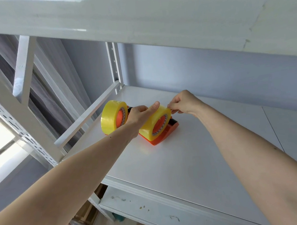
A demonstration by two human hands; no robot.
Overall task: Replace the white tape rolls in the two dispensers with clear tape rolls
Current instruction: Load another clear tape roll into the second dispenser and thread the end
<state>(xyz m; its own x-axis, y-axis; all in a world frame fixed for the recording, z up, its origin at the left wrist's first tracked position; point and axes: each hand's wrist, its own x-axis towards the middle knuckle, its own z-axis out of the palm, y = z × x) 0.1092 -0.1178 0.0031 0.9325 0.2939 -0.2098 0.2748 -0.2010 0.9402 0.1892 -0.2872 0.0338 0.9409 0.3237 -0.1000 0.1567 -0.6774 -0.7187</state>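
Two orange tape dispensers stand side by side on a white shelf [191, 162], each holding a yellowish clear tape roll. The left roll [110, 117] sits on its dispenser untouched. The right roll [153, 122] sits in the right dispenser [165, 135]. My left hand [142, 113] grips the top of the right roll, thumb over its rim. My right hand [184, 102] pinches at the roll's upper right edge, fingertips together where the tape end lies. No white rolls are in view.
An upper shelf board [155, 24] hangs low overhead. A white slotted upright [113, 62] and a side rail [90, 114] bound the shelf at the left. A grey wall stands behind. A lower shelf [151, 208] and floor clutter show below.
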